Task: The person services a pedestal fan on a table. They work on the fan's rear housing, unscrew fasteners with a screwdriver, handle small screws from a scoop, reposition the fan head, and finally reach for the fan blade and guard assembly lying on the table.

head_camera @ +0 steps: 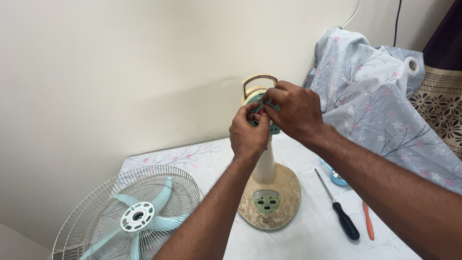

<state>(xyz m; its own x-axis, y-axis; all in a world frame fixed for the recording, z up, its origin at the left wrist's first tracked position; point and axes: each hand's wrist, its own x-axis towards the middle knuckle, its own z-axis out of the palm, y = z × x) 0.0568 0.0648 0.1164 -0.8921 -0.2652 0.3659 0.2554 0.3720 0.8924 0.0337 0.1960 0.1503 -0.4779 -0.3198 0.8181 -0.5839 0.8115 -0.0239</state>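
A cream table fan stand [265, 168] rises from a round dusty base [284, 204] with a green control panel [266, 201]. At its top sits the motor head [258, 89] with a green bracket part [254, 99] and a cream carry handle [260, 78]. My left hand [248, 135] grips the front of the head from below, fingers pinched near something small and red. My right hand [294, 111] comes from the right and holds the green part from above. What lies between the fingers is mostly hidden.
A wire fan guard [86, 204] with pale blue blades [163, 190] lies at lower left. A black-handled screwdriver [339, 207], an orange-handled tool [368, 220] and a small blue object [335, 176] lie right of the base. Floral cloth [385, 101] is heaped at right against the wall.
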